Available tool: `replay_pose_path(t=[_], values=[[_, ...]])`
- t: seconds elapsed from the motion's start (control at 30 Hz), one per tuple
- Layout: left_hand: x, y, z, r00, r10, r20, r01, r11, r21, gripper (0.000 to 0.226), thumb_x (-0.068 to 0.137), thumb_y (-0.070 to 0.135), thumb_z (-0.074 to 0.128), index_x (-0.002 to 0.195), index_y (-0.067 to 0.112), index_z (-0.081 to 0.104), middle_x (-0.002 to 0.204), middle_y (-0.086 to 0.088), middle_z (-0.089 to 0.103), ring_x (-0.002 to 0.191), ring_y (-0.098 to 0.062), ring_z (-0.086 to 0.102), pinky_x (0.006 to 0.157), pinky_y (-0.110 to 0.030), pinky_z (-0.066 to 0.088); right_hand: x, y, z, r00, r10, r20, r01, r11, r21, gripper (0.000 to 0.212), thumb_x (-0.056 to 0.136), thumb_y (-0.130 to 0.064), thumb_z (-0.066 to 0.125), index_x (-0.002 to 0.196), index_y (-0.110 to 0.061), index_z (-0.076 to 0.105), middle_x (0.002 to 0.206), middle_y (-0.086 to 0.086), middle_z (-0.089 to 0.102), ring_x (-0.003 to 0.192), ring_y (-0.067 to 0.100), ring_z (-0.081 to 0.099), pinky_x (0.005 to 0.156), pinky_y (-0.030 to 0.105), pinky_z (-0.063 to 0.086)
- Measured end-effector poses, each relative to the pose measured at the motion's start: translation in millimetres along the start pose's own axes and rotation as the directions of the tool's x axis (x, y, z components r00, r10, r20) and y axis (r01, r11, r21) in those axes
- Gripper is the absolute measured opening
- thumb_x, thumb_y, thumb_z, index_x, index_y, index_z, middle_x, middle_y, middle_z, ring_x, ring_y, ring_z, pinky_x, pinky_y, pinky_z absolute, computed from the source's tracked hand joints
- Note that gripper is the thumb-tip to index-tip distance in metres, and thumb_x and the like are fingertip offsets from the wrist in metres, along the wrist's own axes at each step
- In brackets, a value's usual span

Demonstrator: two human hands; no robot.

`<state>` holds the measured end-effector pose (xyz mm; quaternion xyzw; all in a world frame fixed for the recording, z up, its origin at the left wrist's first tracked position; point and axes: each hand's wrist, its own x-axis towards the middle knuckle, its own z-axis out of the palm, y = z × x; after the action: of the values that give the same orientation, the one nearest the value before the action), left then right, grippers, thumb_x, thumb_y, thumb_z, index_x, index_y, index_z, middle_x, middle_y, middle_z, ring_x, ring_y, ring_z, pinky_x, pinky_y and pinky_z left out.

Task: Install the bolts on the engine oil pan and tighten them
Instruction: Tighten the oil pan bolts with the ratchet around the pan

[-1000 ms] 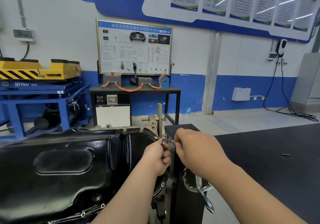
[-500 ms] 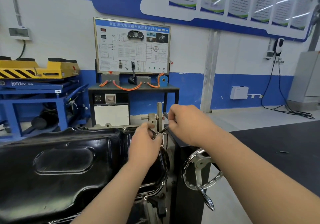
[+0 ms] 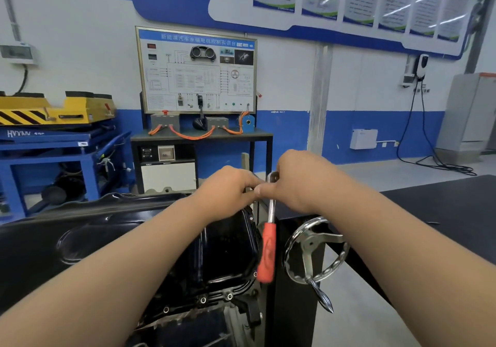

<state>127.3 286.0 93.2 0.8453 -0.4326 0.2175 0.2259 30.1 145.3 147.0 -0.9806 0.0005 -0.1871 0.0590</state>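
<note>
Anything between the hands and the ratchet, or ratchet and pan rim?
Nothing visible. The right hand grips the ratchet by its head at the far right rim of the oil pan; the left hand meets it there, its grip hidden. The hands hide where tool meets rim. The handwheel stands apart, to the right.

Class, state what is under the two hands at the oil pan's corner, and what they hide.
A ratchet with an orange handle hangs down below the left hand and right hand, beside the black oil pan. Its socket end and any bolt there are covered.
</note>
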Motion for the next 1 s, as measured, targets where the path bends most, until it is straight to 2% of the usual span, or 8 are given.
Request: replay_pose_path(t=[0.13,0.33,0.47,0.6,0.7,0.77,0.87,1.0], values=[[0,-11,0,1.0,0.011,0.028,-0.011,1.0,-0.008,0.017,0.09,0.029,0.063,0.105,0.029,0.072,0.089,0.02,0.067,0.083,-0.004,0.061,0.076,-0.033,0.051,1,-10,-3,0.987,-0.145,-0.072,0.115,0.94,-0.321,0.02,0.091,-0.029,0.06,0.083,-0.017,0.046,0.068,-0.001,0.037,0.053,0.015,0.036,0.043,0.026,0.024],[-5,-11,1,0.997,-0.046,-0.062,0.043,0.997,-0.058,0.01,0.082,0.04,0.055,0.088,0.048,0.057,0.07,0.041,0.054,0.063,0.009,0.053,0.054,-0.018,0.035,4,-13,0,0.998,0.019,-0.063,-0.025,0.994,-0.103,0.039,0.085,-0.053,0.05,0.065,-0.021,0.039,0.066,-0.002,0.045,0.056,0.014,0.041,0.047,0.026,0.027],[-2,-5,5,0.975,-0.146,-0.166,0.127,0.985,-0.118,0.014,0.075,0.037,0.057,0.064,0.042,0.048,0.063,0.019,0.055,0.063,-0.007,0.051,0.057,-0.03,0.043,9,-20,1,0.995,0.064,-0.077,-0.078,0.98,-0.185,0.044,0.086,-0.06,0.04,0.066,-0.021,0.041,0.069,-0.001,0.046,0.058,0.016,0.041,0.048,0.027,0.024],[-2,-8,3,0.989,-0.078,-0.122,0.071,0.996,-0.059,0.01,0.086,0.035,0.063,0.08,0.027,0.066,0.066,0.018,0.057,0.062,0.001,0.052,0.06,-0.029,0.046,5,-15,-12,0.996,-0.082,-0.023,0.071,0.949,-0.309,0.035,0.091,-0.047,0.05,0.068,-0.021,0.044,0.069,-0.002,0.044,0.058,0.015,0.042,0.048,0.027,0.029],[-5,-10,2,0.997,-0.026,-0.07,0.025,1.0,-0.019,0.012,0.088,0.035,0.064,0.093,0.027,0.071,0.071,0.024,0.057,0.066,0.014,0.052,0.058,-0.01,0.034,4,-11,-16,0.968,-0.252,-0.011,0.219,0.862,-0.458,0.003,0.092,-0.024,0.054,0.09,-0.021,0.055,0.071,-0.004,0.04,0.068,0.021,0.052,0.058,0.032,0.044],[-7,-9,2,0.996,-0.035,-0.084,0.033,0.999,-0.032,0.003,0.088,0.033,0.064,0.087,0.034,0.067,0.063,0.029,0.056,0.063,0.018,0.049,0.055,-0.005,0.033,4,-10,-16,0.959,-0.279,-0.041,0.228,0.851,-0.474,0.016,0.093,-0.031,0.051,0.081,-0.021,0.052,0.068,-0.004,0.039,0.064,0.02,0.051,0.061,0.034,0.047],[-4,-6,6,0.982,-0.134,-0.133,0.124,0.989,-0.081,0.018,0.082,0.029,0.061,0.069,0.039,0.053,0.062,0.02,0.059,0.058,0.0,0.052,0.052,-0.015,0.039,4,-13,-9,0.98,-0.177,-0.088,0.13,0.913,-0.387,0.045,0.091,-0.055,0.04,0.061,-0.022,0.041,0.064,-0.002,0.041,0.054,0.014,0.038,0.048,0.027,0.03],[0,-5,8,0.969,-0.214,-0.126,0.195,0.969,-0.148,0.014,0.076,0.035,0.054,0.062,0.034,0.057,0.058,0.011,0.059,0.055,-0.006,0.048,0.052,-0.025,0.038,7,-18,-4,0.984,-0.116,-0.133,0.065,0.938,-0.34,0.043,0.089,-0.053,0.043,0.062,-0.02,0.042,0.065,-0.001,0.042,0.054,0.015,0.038,0.046,0.026,0.024]])
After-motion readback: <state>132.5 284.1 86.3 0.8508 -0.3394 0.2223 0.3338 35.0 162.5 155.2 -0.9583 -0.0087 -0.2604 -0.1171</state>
